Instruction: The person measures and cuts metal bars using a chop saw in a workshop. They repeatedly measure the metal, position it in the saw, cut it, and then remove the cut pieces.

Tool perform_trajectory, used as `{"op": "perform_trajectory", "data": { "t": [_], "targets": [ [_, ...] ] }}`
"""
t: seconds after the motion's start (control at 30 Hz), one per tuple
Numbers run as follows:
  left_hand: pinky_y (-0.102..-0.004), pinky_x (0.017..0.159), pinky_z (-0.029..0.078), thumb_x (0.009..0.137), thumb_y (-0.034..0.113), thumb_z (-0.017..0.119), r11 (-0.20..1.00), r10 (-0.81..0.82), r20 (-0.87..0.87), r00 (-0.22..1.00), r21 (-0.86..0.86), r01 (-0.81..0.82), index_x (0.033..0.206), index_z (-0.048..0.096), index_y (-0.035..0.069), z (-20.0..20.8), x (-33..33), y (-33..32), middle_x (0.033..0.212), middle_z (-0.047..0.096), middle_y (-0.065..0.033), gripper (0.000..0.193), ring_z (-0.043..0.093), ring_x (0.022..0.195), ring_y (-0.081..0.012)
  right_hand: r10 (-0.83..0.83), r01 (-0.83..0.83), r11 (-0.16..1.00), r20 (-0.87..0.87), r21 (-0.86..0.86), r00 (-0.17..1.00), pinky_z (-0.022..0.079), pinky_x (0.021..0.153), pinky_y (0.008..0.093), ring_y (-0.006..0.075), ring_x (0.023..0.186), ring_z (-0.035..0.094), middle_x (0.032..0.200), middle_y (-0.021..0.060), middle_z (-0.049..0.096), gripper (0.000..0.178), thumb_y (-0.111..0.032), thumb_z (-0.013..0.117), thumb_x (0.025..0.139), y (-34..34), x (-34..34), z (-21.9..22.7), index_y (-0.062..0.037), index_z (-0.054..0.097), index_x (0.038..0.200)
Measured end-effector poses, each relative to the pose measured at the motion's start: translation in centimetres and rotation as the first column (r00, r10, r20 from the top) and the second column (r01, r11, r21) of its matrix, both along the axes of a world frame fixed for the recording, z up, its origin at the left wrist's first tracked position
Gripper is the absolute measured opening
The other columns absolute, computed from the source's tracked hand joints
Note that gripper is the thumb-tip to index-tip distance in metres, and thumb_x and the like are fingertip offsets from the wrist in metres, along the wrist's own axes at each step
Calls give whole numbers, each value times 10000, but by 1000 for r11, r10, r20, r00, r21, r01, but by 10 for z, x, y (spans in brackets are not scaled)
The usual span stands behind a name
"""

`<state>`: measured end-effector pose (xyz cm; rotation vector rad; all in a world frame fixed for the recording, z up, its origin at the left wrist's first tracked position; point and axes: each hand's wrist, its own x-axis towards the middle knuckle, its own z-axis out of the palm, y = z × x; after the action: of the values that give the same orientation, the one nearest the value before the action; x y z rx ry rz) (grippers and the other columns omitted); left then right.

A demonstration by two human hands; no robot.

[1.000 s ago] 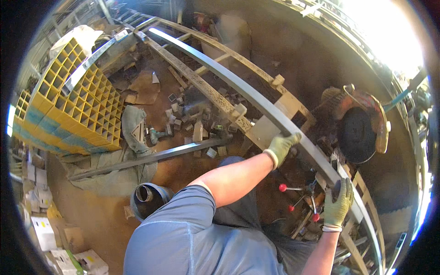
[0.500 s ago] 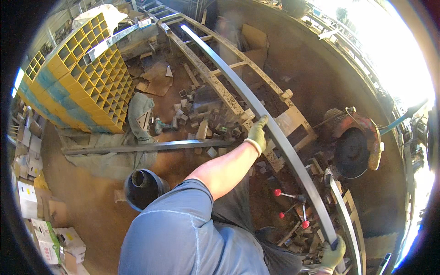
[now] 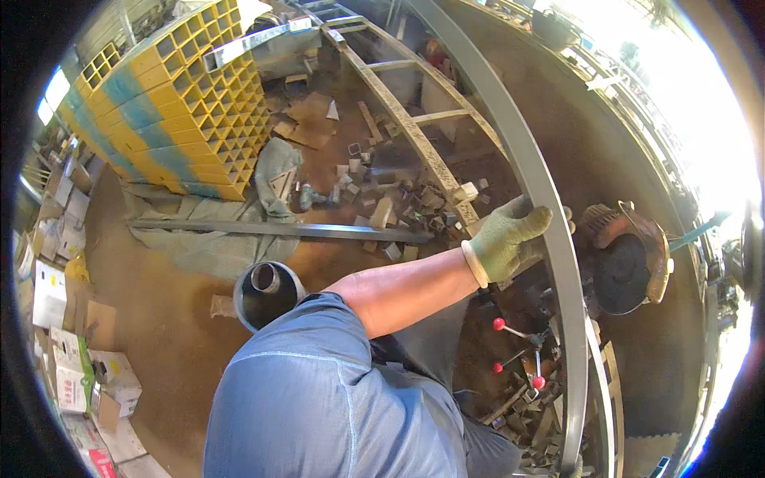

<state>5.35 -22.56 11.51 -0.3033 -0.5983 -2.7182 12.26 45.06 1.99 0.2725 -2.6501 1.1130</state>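
Observation:
A long grey square metal tube [image 3: 550, 215] is raised and slants from the top of the view down to the lower right. Round its middle my left hand [image 3: 508, 241], in a yellowish-green glove, is closed, with the thumb over the near face. Only a sliver of my right hand [image 3: 577, 465] shows at the lower edge, against the tube's lower end; most of it is out of view. Just left of the tube is a three-spoke handle with red knobs [image 3: 537, 342]. A cut-off saw with a dark disc [image 3: 621, 273] stands to the right.
A pale ladder-like frame [image 3: 414, 131] runs behind the tube. Several short tube offcuts [image 3: 394, 187] litter the floor. Another metal bar [image 3: 279, 229] lies on cloth before a yellow tube stack [image 3: 183, 119]. A dark bucket [image 3: 267, 295] and cardboard boxes [image 3: 60, 334] stand left.
The tube has come up closer to me and swung more upright, its top end now past the upper edge. My left hand rose with it, while my right hand sank mostly out of view.

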Motion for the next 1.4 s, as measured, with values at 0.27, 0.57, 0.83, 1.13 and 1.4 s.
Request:
{"op": "perform_trajectory", "data": {
  "t": [0.27, 0.57, 0.83, 1.13, 1.4],
  "targets": [
    [-559, 1113, 645, 944, 443, 930, 884, 259, -370, 892, -282, -373, 1576, 583, 93, 92, 96, -39, 1405, 769, -154, 801, 767, 1304, -391, 68, -62, 997, -145, 47, 987, 556, 722, 327, 170, 875, 700, 1113, 84, 818, 616, 53, 941, 822, -92, -8, 44, -71, 791, 1406],
    [-426, 772, 718, 1132, 557, 654, 670, 536, -558, 633, -176, -721, 1620, 494, 11, 131, 250, -55, 1262, 788, -264, 750, 848, 978, -342, 451, -415, 892, -320, 178, 833, 491, 681, 347, 203, 813, 637, 1141, 102, 816, 532, -47, 928, 906, -154, -35, 66, 20, 776, 1412],
    [-514, 797, 684, 1077, 738, 565, 554, 725, -452, 519, -65, -830, 1599, 627, 42, 69, 364, -89, 1262, 795, -300, 872, 812, 885, -409, 463, -472, 880, -120, -61, 878, 544, 764, 361, 241, 979, 744, 1300, 163, 836, 484, -48, 835, 989, -261, -10, 121, 1, 769, 1466],
    [-455, 736, 589, 1048, 805, 545, 313, 878, 355, 321, 84, -946, 1095, 701, 147, -33, 430, -169, 928, 745, -75, 677, 695, 777, -274, 734, -559, 638, -200, 531, 649, 527, 1067, 496, 399, 1181, 717, 1256, 166, 789, 863, -521, 1011, 784, -338, -33, 126, -18, 737, 1430],
    [-472, 883, 681, 1060, 715, 654, 181, 792, 584, 175, 49, -982, 1133, 671, 157, -146, 449, -239, 1006, 700, -65, 563, 731, 912, -282, 798, -698, 485, 60, 527, 599, 581, 1011, 505, 428, 1144, 750, 1223, 188, 806, 732, -322, 995, 755, -425, 4, 139, -37, 769, 1391]
  ]
}}
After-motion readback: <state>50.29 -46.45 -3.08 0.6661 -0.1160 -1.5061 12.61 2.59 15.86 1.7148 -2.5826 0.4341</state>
